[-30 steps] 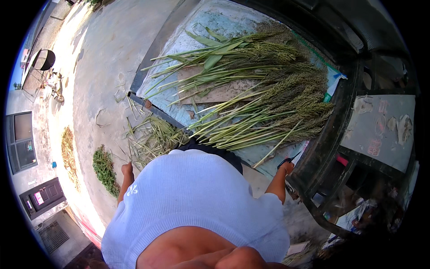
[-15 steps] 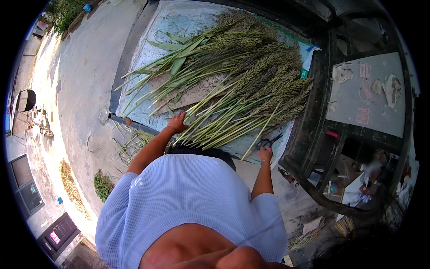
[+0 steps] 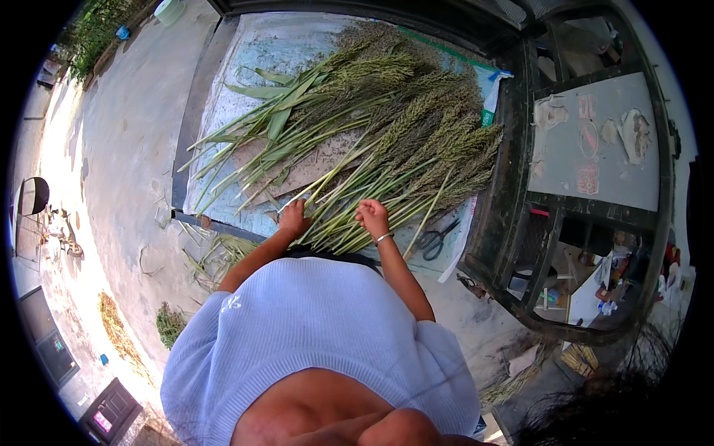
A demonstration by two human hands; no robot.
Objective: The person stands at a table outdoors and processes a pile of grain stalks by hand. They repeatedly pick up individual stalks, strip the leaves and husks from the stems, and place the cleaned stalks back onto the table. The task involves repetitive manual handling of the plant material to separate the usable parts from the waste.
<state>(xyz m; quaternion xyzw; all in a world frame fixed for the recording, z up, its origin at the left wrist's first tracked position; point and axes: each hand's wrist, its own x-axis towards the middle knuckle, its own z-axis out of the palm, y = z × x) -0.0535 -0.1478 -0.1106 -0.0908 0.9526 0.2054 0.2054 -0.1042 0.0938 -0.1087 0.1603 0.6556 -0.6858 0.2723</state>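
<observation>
under both hands, a heap of long green grain stalks (image 3: 387,149) lies across a pale sheet (image 3: 245,74) on a flat surface. the left hand (image 3: 294,221) rests on the cut stem ends, fingers curled down onto a few stems, though i cannot tell if they grip. the right hand (image 3: 373,217), a thin bangle at its wrist, closes loosely over stems just beside it. beyond the fingers, the bushy seed heads fan away to the right. black-handled scissors (image 3: 433,241) lie just right of the right hand. loose stalk trimmings (image 3: 216,256) lie on the concrete ground below the left hand.
</observation>
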